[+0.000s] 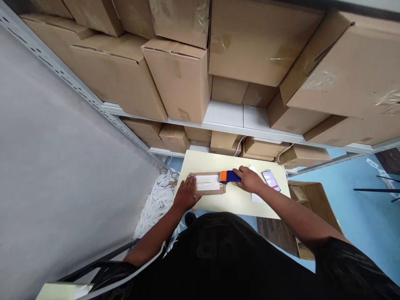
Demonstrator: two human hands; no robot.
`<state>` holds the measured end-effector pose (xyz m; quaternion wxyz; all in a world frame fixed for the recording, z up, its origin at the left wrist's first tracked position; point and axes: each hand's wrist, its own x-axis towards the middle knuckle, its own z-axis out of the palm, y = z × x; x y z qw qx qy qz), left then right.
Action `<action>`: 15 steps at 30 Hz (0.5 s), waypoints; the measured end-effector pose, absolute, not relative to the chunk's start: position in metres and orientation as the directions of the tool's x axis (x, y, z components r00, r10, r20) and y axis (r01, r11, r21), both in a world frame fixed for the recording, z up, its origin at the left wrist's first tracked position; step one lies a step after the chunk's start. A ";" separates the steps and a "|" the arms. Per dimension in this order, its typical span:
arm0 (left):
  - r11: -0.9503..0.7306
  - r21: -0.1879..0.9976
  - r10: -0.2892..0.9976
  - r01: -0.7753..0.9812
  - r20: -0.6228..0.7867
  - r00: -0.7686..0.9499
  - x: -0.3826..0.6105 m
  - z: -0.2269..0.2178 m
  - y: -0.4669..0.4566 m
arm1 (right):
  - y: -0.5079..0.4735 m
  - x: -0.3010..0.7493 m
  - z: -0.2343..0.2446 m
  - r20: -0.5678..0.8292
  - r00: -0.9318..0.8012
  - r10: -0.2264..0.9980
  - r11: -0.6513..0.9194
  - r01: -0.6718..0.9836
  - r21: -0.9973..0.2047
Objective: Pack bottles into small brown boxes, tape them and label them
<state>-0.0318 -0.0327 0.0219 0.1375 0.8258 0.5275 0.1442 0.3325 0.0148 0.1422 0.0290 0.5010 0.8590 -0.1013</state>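
A flat cardboard package [222, 190] with a white sheet [207, 186] on its face lies on the pale yellow table [215, 203]. Shiny clear tape shows across the sheet. My left hand [186, 193] rests flat on the package's left end, fingers stretched out. In my right hand [248, 179], fingers wrapped round it, is a blue and orange tape dispenser [230, 176]. The dispenser's orange end is over the package's right end; whether it touches the cardboard I cannot tell. White paper [256, 198] lies partly under my right forearm.
A lit phone [271, 180] lies at the table's right. Shelves [225, 113] full of cardboard boxes [176, 79] rise behind the table. White paper strips [159, 196] heap on the floor at left, by the wall. An open carton [325, 208] stands right of the table.
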 end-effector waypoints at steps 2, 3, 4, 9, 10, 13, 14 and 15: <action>-0.411 0.373 0.909 0.832 0.096 0.406 -0.032 0.020 -0.032 | 0.007 0.373 0.143 -0.156 -0.472 0.868 0.456 0.881 -0.128; -0.415 0.371 0.907 0.831 0.098 0.409 -0.032 0.019 -0.032 | 0.002 0.391 0.142 -0.166 -0.466 0.869 0.451 0.884 -0.124; -0.418 0.370 0.905 0.829 0.099 0.413 -0.031 0.019 -0.032 | -0.002 0.406 0.139 -0.176 -0.460 0.870 0.446 0.887 -0.117; -0.429 0.366 0.900 0.826 0.097 0.424 -0.030 0.018 -0.032 | -0.011 0.422 0.104 -0.253 -0.472 0.845 0.470 0.880 -0.070; -0.427 0.363 0.901 0.828 0.094 0.423 -0.030 0.018 -0.032 | -0.009 0.414 0.095 -0.271 -0.472 0.839 0.472 0.879 -0.068; -0.425 0.374 0.901 0.824 0.090 0.424 -0.030 0.017 -0.032 | -0.001 0.382 0.072 -0.309 -0.467 0.829 0.462 0.882 -0.092; -0.426 0.383 0.901 0.820 0.091 0.425 -0.029 0.017 -0.032 | 0.002 0.372 0.066 -0.319 -0.459 0.829 0.453 0.886 -0.100; -0.427 0.393 0.900 0.815 0.093 0.426 -0.029 0.017 -0.031 | 0.004 0.365 0.061 -0.331 -0.449 0.830 0.440 0.892 -0.107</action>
